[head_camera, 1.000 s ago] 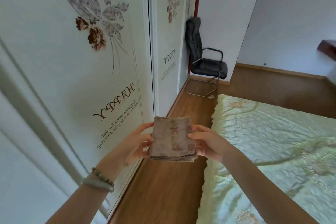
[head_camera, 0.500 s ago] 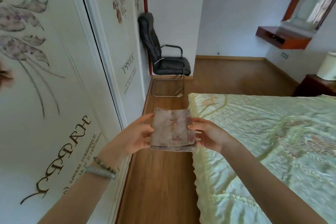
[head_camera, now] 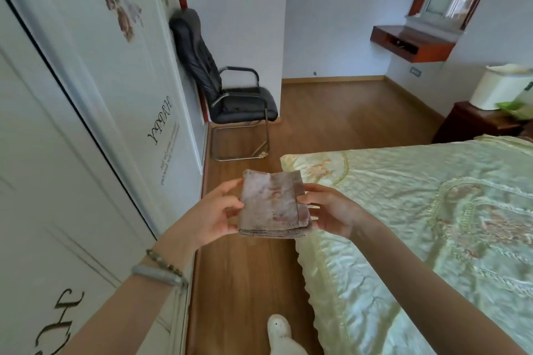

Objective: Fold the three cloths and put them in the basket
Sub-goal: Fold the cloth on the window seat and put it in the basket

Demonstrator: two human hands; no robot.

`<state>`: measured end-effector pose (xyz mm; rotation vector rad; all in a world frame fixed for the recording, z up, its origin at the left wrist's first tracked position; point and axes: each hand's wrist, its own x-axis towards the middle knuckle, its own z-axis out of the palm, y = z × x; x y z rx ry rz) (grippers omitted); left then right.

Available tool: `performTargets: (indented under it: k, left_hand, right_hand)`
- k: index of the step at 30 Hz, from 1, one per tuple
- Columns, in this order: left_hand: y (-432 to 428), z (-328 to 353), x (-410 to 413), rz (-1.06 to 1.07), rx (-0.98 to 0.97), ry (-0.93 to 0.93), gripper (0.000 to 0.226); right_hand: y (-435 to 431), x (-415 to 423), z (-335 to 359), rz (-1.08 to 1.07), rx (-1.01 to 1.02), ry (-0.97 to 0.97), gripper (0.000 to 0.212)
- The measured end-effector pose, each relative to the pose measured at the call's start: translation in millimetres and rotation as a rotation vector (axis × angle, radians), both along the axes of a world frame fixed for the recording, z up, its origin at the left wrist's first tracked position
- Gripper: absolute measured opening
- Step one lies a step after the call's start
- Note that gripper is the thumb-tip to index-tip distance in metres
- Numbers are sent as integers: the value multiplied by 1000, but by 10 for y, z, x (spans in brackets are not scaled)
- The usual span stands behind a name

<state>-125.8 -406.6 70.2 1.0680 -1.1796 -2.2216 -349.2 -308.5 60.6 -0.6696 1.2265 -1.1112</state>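
Two hands, left hand [head_camera: 215, 212] and right hand [head_camera: 331, 212], pinch opposite edges of the folded cloth [head_camera: 271, 204] beside the bed [head_camera: 432, 210], probably keeping its layers together.

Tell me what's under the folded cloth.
Wooden floor shows below the folded cloth, which the left hand and right hand hold at its sides. Any fingers beneath it are covered.

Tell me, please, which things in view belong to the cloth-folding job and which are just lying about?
Job in hand: folded cloth, held at its sides by the left hand and the right hand.

Just lying about: black chair, bed, wardrobe doors, wall shelf, white container on the nightstand.
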Motion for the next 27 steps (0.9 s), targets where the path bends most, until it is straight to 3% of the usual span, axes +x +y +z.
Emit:
performTargets:
  k: [10, 27]
  left_hand:
    - [-1731, 32, -1113, 66, -18, -26, 49]
    - [-4597, -127, -2261, 15, -69, -18, 50]
  right_hand:
    - [-1873, -1120, 116, 56, -43, 56, 21]
    - [-4649, -2295, -48, 92, -38, -15, 34]
